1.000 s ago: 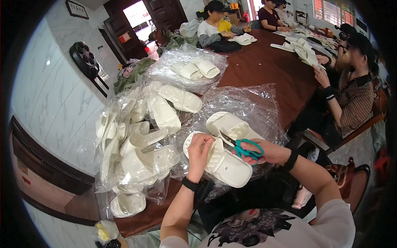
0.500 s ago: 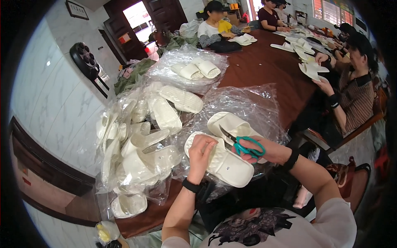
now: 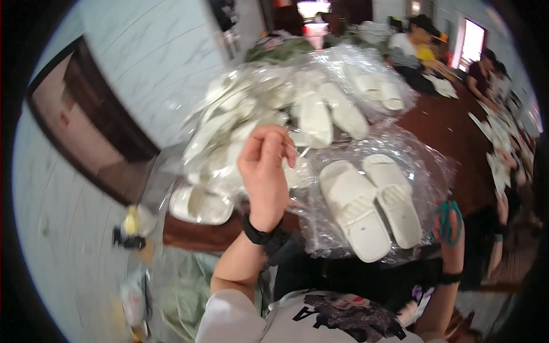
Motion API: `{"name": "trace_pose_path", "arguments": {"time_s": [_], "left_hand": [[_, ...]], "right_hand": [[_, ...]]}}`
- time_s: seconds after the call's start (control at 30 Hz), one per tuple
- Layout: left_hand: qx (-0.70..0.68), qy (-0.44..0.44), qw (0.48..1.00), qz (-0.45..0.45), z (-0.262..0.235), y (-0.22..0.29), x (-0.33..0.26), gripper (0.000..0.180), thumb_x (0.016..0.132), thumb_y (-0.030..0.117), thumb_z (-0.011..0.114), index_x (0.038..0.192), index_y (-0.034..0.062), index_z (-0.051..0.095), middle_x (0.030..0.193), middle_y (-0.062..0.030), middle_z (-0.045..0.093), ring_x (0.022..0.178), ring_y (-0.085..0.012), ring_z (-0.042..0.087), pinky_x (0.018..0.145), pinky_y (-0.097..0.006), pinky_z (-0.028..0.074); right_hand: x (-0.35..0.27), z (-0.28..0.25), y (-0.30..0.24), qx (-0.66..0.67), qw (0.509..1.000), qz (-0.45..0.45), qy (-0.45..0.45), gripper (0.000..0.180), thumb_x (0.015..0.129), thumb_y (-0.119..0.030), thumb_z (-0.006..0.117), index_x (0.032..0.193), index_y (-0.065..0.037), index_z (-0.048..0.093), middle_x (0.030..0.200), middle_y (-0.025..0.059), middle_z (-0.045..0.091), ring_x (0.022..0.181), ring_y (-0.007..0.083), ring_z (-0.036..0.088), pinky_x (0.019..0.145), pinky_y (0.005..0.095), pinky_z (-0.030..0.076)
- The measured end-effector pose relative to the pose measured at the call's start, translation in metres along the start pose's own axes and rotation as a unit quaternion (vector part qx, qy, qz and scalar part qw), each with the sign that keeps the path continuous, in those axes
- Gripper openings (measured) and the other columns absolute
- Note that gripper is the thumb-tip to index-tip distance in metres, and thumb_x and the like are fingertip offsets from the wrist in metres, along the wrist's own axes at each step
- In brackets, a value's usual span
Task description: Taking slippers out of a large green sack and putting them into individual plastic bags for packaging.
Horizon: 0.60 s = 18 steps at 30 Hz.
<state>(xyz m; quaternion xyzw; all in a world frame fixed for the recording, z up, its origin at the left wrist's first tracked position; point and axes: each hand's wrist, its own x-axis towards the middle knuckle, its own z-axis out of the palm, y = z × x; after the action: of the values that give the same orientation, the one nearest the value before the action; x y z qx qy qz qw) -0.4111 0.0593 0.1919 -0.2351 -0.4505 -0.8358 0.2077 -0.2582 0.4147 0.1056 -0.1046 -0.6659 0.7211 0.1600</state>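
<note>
My left hand (image 3: 264, 174) is raised over the bagged slippers, fingers curled in a pinch. A thin white strand (image 3: 302, 152) shows at its fingertips, blurred. Out at the right table edge, my right hand (image 3: 452, 231) is closed on scissors with teal handles (image 3: 449, 220); their blades are hard to make out. Between my hands a pair of white slippers lies side by side on clear plastic (image 3: 434, 171): a left one (image 3: 366, 228) and a right one (image 3: 403, 214). Neither hand touches the pair.
Many white slippers in clear bags (image 3: 229, 114) pile up at the left, with another bagged pair (image 3: 377, 88) farther back. A single slipper (image 3: 200, 204) lies at the near left corner of the brown table (image 3: 423, 123). Several people sit along the far and right sides.
My left hand has left the slipper and risen to the left. My right hand has carried the scissors away to the right. The view has turned left.
</note>
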Motion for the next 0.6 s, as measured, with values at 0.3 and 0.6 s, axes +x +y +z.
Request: {"name": "trace_pose_path", "arguments": {"time_s": [0.3,0.6], "left_hand": [[0.287,0.322,0.885,0.177,-0.233,0.152,-0.063,0.016,0.096,0.013,0.06,0.102,-0.0004,0.065,0.086,-0.0009,0.061,0.071,-0.0054,0.052,0.06,-0.019,0.04],[0.458,0.472,0.727,0.195,-0.417,0.226,-0.132,0.016,0.095,0.014,0.061,0.095,-0.0014,0.064,0.081,-0.006,0.064,0.07,-0.0143,0.066,0.066,-0.027,0.056]], "right_hand": [[-0.002,-0.009,0.025,0.05,0.992,-0.026,0.113,0.05,0.099,-0.038,0.048,0.136,-0.005,0.048,0.102,-0.0037,0.054,0.081,0.0033,0.045,0.069,0.0178,0.034],[0.039,-0.057,0.022,0.096,0.969,-0.041,-0.224,0.052,0.101,-0.034,0.042,0.145,-0.007,0.035,0.122,0.0043,0.047,0.109,0.0108,0.044,0.091,0.0275,0.034]]}}
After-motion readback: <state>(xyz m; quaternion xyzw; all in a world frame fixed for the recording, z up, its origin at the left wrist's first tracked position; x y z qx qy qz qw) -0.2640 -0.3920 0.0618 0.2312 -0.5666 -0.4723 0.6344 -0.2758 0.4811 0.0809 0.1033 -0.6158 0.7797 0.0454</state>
